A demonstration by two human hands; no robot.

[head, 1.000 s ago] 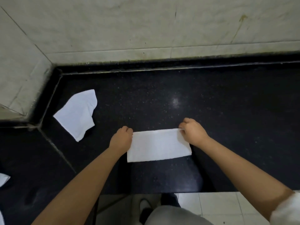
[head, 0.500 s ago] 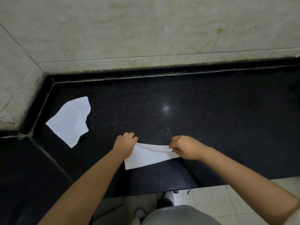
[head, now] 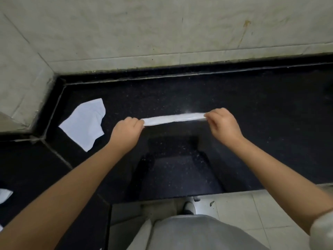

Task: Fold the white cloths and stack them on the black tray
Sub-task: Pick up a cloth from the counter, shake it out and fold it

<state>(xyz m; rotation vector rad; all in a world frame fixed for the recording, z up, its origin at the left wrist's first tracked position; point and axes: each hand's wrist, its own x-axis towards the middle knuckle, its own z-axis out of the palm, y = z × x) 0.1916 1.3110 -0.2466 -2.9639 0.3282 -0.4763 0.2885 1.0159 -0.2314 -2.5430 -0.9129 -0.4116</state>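
Kitchen (black granite counter (head: 252, 109), tiled wall (head: 126, 29))

both hands pinching white cloth (head: 173, 119) taut

A folded cloth (head: 173, 119) is held above the counter (head: 252, 123) between the left hand (head: 126, 131) and right hand (head: 223, 124), near the counter's middle. A second cloth (head: 84, 123) lies on the counter toward its far left corner. A third cloth (head: 4, 194) lies at the counter's left edge.
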